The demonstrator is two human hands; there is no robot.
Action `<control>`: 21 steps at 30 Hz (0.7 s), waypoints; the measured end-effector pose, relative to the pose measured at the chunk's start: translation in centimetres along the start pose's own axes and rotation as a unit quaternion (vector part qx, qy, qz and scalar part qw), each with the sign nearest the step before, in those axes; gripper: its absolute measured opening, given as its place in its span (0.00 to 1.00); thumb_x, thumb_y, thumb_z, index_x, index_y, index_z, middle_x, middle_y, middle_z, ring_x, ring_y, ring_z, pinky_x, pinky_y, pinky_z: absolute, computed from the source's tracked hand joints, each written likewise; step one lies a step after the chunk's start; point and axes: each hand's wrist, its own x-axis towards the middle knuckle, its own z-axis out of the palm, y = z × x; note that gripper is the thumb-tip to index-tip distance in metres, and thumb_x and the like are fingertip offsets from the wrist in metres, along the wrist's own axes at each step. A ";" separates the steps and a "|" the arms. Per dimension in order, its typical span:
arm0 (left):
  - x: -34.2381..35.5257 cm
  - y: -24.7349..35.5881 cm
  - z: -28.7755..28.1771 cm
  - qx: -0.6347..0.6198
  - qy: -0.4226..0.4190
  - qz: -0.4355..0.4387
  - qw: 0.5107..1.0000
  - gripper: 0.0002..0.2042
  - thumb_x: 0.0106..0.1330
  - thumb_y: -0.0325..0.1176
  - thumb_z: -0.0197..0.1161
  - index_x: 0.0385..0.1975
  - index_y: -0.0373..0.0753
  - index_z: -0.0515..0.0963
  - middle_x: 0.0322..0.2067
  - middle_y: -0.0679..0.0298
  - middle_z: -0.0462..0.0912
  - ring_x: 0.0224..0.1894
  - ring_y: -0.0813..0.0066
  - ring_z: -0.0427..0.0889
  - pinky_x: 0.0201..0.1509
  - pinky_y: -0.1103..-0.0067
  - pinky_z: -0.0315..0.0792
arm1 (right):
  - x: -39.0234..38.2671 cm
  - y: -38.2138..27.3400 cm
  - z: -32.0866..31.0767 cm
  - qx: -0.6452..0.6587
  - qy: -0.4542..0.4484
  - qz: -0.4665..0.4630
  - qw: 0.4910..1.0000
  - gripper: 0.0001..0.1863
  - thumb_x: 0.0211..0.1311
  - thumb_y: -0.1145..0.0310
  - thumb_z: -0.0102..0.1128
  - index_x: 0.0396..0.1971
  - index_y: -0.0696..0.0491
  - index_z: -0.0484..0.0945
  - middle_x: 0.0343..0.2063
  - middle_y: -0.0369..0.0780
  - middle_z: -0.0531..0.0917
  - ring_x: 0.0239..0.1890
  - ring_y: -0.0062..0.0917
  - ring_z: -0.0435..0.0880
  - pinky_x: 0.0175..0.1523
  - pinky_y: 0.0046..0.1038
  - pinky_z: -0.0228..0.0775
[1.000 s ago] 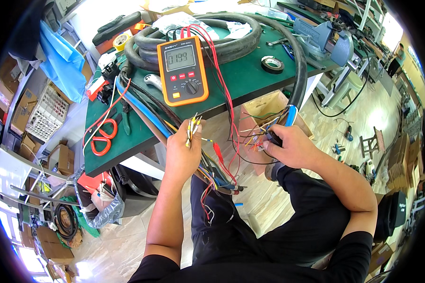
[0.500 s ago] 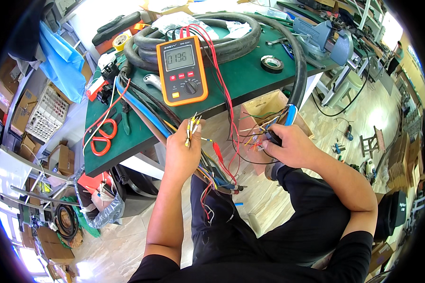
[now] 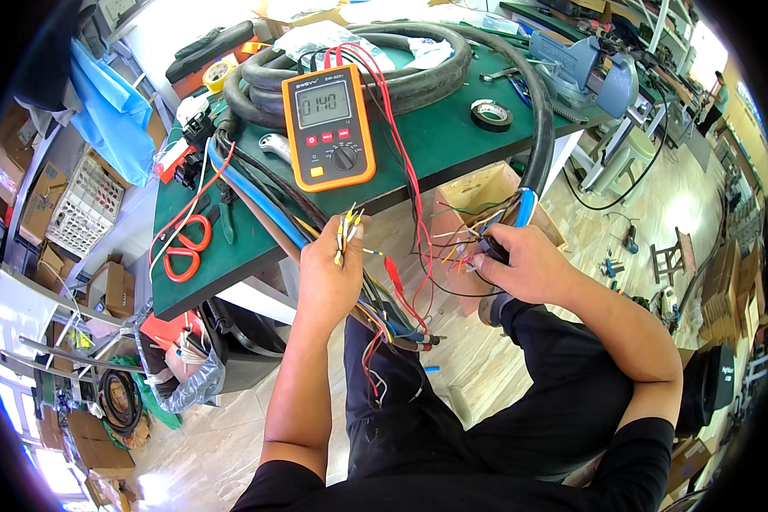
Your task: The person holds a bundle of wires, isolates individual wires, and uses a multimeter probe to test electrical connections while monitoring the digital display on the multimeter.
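Note:
My left hand (image 3: pixel 328 277) is closed on several thin wires (image 3: pixel 348 235) whose yellow and white sleeved ends stick up past the fingers. Beside it hangs a red test clip (image 3: pixel 392 273), apparently on one wire. My right hand (image 3: pixel 525 269) pinches a black test clip (image 3: pixel 494 249) against fanned-out coloured wires (image 3: pixel 465 229) at the stripped end of a thick black cable (image 3: pixel 542 136); its exact bite is hidden by the fingers. An orange handheld meter (image 3: pixel 328 128) with a lit display leans on the coiled cable, and red and black leads (image 3: pixel 398 141) run down from it.
On the green table (image 3: pixel 439 162) lie red-handled scissors (image 3: pixel 186 247), black tape (image 3: pixel 491 115) and a blue vise (image 3: pixel 567 64). A wooden box (image 3: pixel 469 192) stands below the edge. More cable ends (image 3: pixel 401 333) hang over my left leg. At the left is a lined bin (image 3: pixel 192 384).
The reading on the meter's display has changed. Both hands, the wires and the clips look the same as before.

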 end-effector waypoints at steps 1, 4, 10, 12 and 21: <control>0.0 -0.1 0.0 0.000 0.001 0.001 1.000 0.12 0.72 0.34 0.52 0.42 0.33 0.78 0.27 0.60 0.79 0.30 0.74 0.74 0.39 0.77 0.70 | 0.0 0.0 0.0 -0.003 -0.001 0.000 1.000 0.13 0.57 0.64 0.61 0.37 0.57 0.77 0.21 0.49 0.80 0.26 0.44 0.81 0.33 0.37 0.71; 0.0 -0.1 0.1 -0.002 0.007 0.009 1.000 0.12 0.72 0.34 0.52 0.42 0.33 0.78 0.27 0.60 0.79 0.30 0.74 0.75 0.39 0.77 0.70 | 0.0 0.0 0.0 -0.003 0.000 0.003 1.000 0.13 0.56 0.64 0.61 0.36 0.57 0.77 0.21 0.49 0.80 0.27 0.44 0.81 0.33 0.37 0.71; 0.0 0.0 0.1 0.001 0.004 0.015 1.000 0.11 0.72 0.33 0.52 0.42 0.33 0.78 0.27 0.60 0.80 0.30 0.75 0.75 0.39 0.77 0.70 | 0.0 0.2 0.0 0.004 -0.003 0.003 1.000 0.12 0.57 0.65 0.61 0.35 0.58 0.77 0.21 0.49 0.80 0.26 0.43 0.81 0.33 0.37 0.71; 0.0 0.0 0.1 -0.001 0.002 0.011 1.000 0.11 0.72 0.33 0.52 0.42 0.33 0.78 0.27 0.60 0.79 0.30 0.75 0.74 0.39 0.77 0.70 | 0.0 0.2 0.1 0.005 -0.004 0.006 1.000 0.12 0.57 0.65 0.61 0.35 0.58 0.77 0.21 0.49 0.80 0.26 0.43 0.81 0.33 0.37 0.71; 0.0 -0.3 0.1 -0.009 0.004 0.010 1.000 0.11 0.72 0.34 0.52 0.42 0.33 0.78 0.27 0.60 0.80 0.30 0.76 0.74 0.39 0.78 0.70 | 0.1 0.1 0.2 0.001 -0.003 0.002 1.000 0.12 0.57 0.65 0.61 0.35 0.58 0.77 0.20 0.49 0.80 0.26 0.43 0.81 0.33 0.37 0.71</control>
